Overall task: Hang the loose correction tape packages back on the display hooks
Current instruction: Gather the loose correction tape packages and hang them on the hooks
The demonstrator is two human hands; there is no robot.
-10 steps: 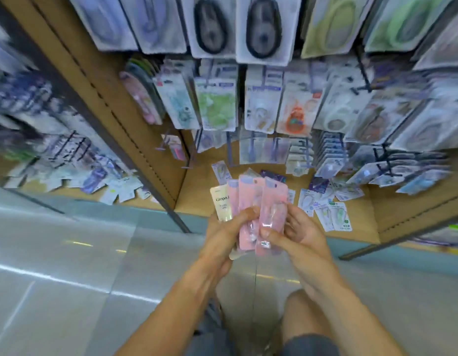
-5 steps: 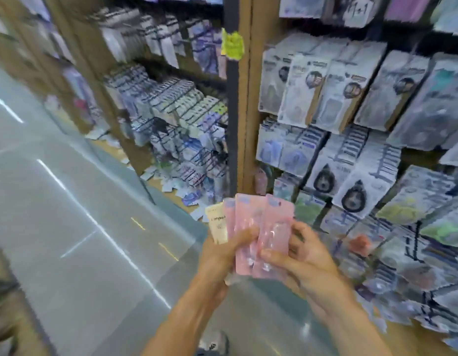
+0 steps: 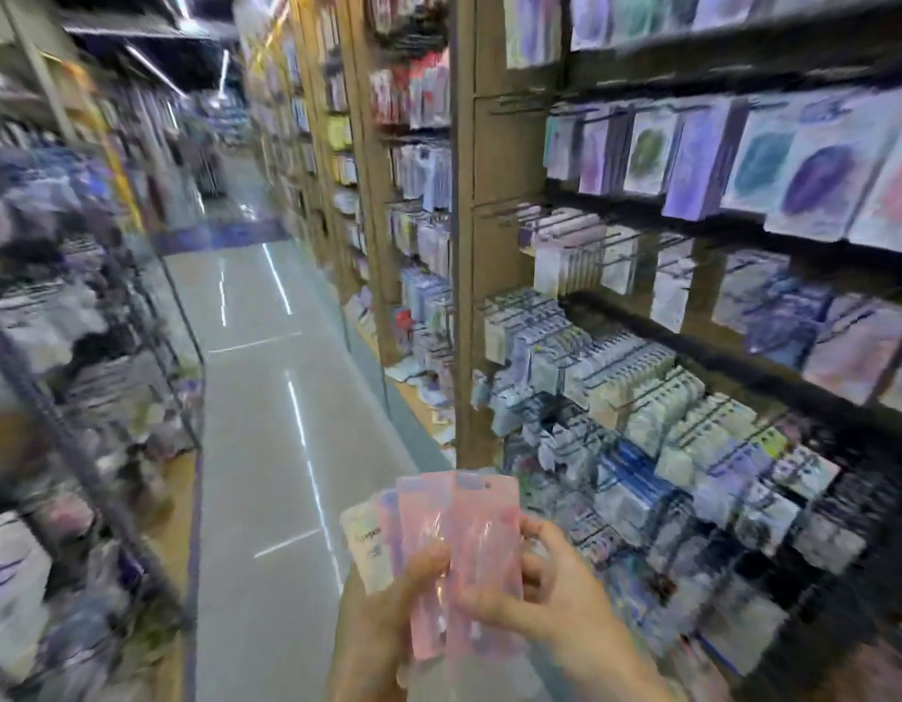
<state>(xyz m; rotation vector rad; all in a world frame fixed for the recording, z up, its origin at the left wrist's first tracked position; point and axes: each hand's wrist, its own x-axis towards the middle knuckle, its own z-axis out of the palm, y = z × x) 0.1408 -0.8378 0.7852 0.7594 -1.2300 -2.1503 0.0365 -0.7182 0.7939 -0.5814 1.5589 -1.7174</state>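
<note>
Since half a second ago the view has been swung left and upward: the shop aisle is now seen along its length, and the fan of packages sits lower in the frame, held in both hands as before.

Packages (image 3: 459,559): a fanned bundle of narrow, upright cards, held low centre, clear of any hook. Two pink ones are in front, with glossy clear blisters that catch the light; contents cannot be read through the blur. A hang hole is seen near the top of the front card. Behind, to the left, a lilac edge and a cream card with dark lettering, not legible.

Left hand (image 3: 388,600): clasped on the bundle from the left, thumb pressed across the pink fronts.

Right hand (image 3: 545,600): gripping the right edge of the bundle, thumb on the front card, fingers curled behind.

Display hooks (image 3: 636,397): rows of dark wire pegs on the shelving to the right, loaded with blurred packs, beyond the hands.

Floor (image 3: 266,397): pale, glossy, with streaks of reflected light, running away between the shelving (image 3: 464,245) and a wire rack (image 3: 84,347) on the left.
</note>
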